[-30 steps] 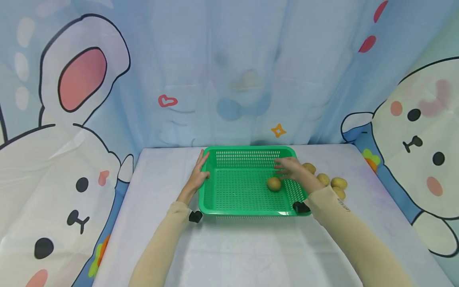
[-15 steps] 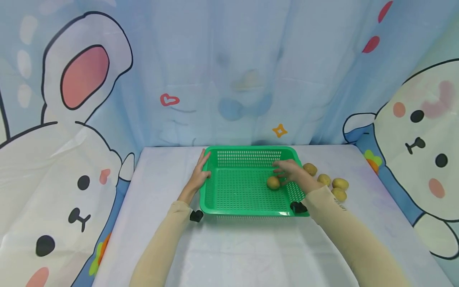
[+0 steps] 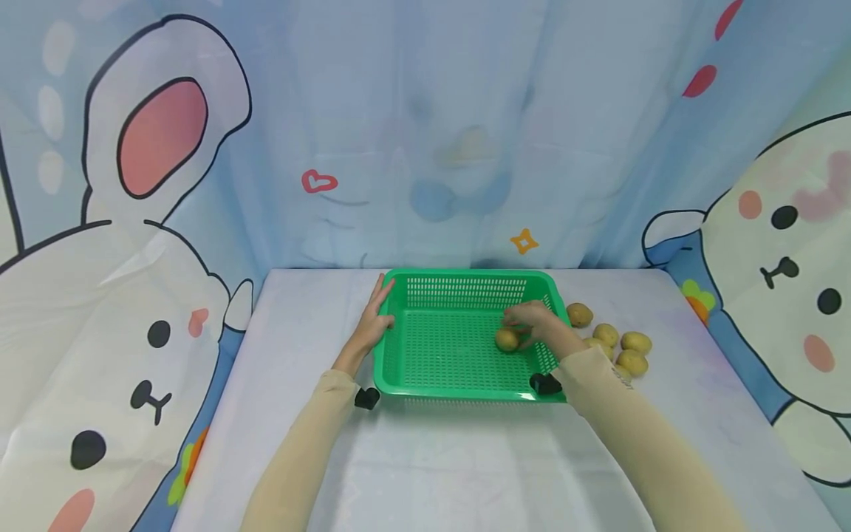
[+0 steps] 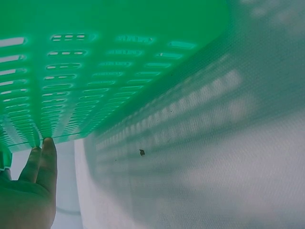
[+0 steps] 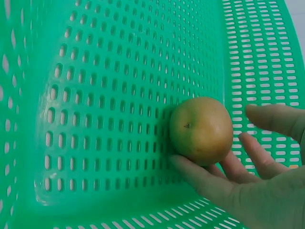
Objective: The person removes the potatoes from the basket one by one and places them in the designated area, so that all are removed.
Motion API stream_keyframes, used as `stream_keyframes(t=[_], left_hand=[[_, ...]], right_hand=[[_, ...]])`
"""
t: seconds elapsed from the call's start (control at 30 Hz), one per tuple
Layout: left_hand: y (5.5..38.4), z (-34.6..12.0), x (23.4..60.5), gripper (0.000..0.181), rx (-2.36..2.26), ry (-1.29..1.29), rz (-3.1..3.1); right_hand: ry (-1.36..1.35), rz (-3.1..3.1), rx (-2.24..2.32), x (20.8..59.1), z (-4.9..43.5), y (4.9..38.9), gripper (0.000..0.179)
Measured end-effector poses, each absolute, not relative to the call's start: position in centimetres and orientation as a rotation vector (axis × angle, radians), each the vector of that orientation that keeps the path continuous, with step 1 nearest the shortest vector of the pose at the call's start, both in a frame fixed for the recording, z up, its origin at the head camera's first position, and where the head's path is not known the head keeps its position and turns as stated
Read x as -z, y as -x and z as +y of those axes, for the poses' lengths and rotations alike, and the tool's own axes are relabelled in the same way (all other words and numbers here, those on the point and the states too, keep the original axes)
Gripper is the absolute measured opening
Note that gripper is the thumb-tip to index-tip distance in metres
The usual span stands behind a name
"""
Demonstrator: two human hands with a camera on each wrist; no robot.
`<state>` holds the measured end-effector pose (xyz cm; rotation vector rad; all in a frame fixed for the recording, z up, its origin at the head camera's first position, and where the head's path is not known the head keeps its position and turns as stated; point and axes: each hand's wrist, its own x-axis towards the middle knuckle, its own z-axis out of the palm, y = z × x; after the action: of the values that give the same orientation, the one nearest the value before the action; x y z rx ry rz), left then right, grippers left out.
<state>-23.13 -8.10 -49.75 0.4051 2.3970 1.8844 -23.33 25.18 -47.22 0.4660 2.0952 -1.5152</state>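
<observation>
A green plastic basket [image 3: 439,384] with slotted walls stands on the table, and one round yellow-brown potato [image 5: 202,131] lies on its floor toward the right. My right hand [image 3: 535,321] is inside the basket beside this potato. In the right wrist view its fingers [image 5: 271,167] are spread and bent around one side of the potato; the lower digit meets its underside, while the upper fingers stand apart from it. My left hand [image 3: 368,324] rests against the basket's left rim with fingers extended; the left wrist view shows its fingertips at the slotted outer wall.
Several potatoes [image 3: 633,362] lie on the white tablecloth [image 3: 452,465] just right of the basket, partly behind the right sleeve. A blue cartoon-printed curtain [image 3: 452,133] hangs along the back edge of the table, with printed cloth on both sides.
My right hand has shifted slightly left and closer around the potato in the basket. The whole head view has drifted a little. My left hand keeps its place at the rim.
</observation>
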Motion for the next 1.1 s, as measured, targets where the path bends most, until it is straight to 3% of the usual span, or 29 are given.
stream_keyframes(t=[0.73,1.1], left_hand=[[23.2,-8.0,49.7,0.093,-1.869,-0.381,2.379],[21.3,-8.1,45.9,0.09,-1.799,-0.405,2.367]], right_hand=[[-0.577,2.077,1.509,46.3,25.4,23.7,0.052],[-0.422,1.991,1.697,43.6,27.1,23.7,0.06]])
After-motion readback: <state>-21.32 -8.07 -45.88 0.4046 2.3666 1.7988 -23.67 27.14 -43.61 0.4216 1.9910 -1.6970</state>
